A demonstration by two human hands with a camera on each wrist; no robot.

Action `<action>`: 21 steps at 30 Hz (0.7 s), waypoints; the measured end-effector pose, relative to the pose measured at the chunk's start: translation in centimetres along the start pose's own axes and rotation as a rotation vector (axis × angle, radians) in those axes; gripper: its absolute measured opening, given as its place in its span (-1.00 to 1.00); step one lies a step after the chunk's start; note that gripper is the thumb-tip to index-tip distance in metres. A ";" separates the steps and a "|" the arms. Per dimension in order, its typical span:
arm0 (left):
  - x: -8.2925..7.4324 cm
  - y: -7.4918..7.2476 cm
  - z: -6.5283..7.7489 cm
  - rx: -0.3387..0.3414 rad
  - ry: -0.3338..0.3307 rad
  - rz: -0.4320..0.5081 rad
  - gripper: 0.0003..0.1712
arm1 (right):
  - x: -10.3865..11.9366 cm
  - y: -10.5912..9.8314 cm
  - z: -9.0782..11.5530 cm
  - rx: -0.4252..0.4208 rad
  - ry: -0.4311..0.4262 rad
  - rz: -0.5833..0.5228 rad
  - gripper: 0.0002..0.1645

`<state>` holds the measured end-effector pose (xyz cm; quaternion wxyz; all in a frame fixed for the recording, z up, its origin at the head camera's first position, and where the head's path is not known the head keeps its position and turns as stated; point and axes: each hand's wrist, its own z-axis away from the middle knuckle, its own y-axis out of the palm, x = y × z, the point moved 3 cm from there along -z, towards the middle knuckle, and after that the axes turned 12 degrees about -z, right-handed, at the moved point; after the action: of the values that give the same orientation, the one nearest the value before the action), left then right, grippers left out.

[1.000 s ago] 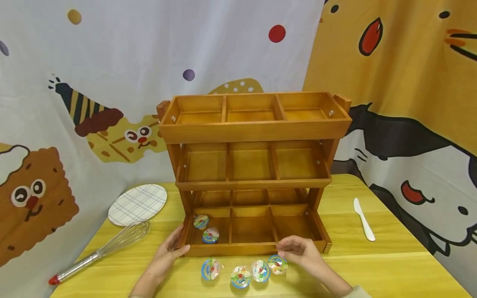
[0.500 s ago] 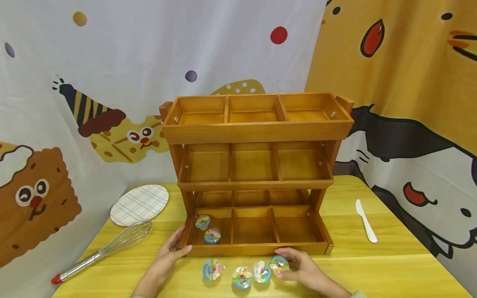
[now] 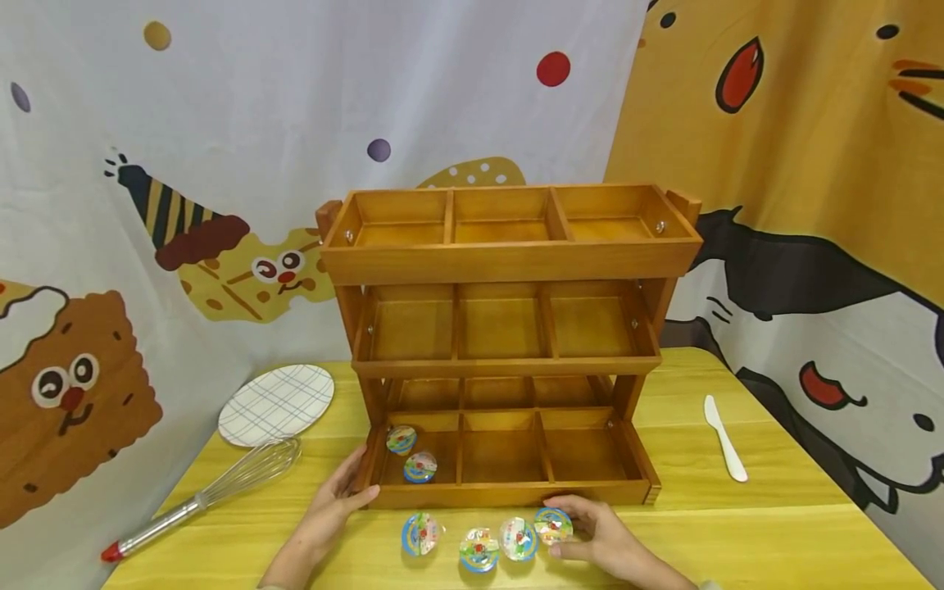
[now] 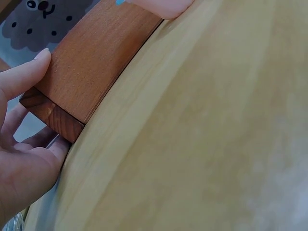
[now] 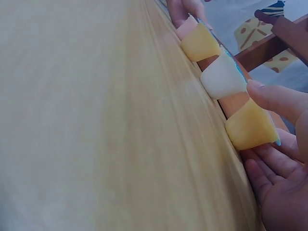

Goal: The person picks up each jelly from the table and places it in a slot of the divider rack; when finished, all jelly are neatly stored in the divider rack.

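Note:
In the head view, my left hand (image 3: pixel 328 508) grips the lower left corner of a three-tier wooden shelf (image 3: pixel 509 494). Its thumb lies on the front board (image 4: pixel 101 53), with the fingers round the end. My right hand (image 3: pixel 601 537) has thumb and fingers about a jelly cup (image 3: pixel 553 525), pinching it at the right end of a row on the table. That cup's body looks yellow in the right wrist view (image 5: pixel 252 126). Beside it stand a whitish jelly cup (image 5: pixel 224 77) and others. Two jelly cups (image 3: pixel 419 467) lie in the bottom tier's left compartment.
A checked white plate (image 3: pixel 276 406) and a whisk (image 3: pixel 221 487) with a red-tipped handle lie left of the shelf. On the right is a white plastic knife (image 3: pixel 725 438). Printed cloth (image 3: pixel 472 90) hangs behind the table.
My right hand has come down round the rightmost jelly cup, its thumb moving to the near side. My left hand keeps its hold on the shelf corner. The cups stay put.

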<state>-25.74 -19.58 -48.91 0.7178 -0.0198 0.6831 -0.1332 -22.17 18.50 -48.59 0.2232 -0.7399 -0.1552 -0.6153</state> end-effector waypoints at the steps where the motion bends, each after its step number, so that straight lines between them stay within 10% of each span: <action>1: 0.0 0.0 0.0 -0.001 -0.002 -0.003 -0.12 | 0.0 0.0 0.0 -0.002 0.002 0.003 -0.35; 9: -0.1 0.0 0.0 -0.005 -0.008 -0.008 -0.13 | 0.0 0.1 0.2 -0.034 0.059 0.046 -0.33; 21: 0.4 0.0 -0.1 -0.037 0.005 0.002 -0.14 | 4.6 0.9 -0.9 -0.177 -0.098 0.203 -0.32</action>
<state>-25.87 -19.65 -49.26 0.7157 -0.0319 0.6873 -0.1198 -21.59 17.03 -44.10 0.2104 -0.7977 -0.0354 -0.5641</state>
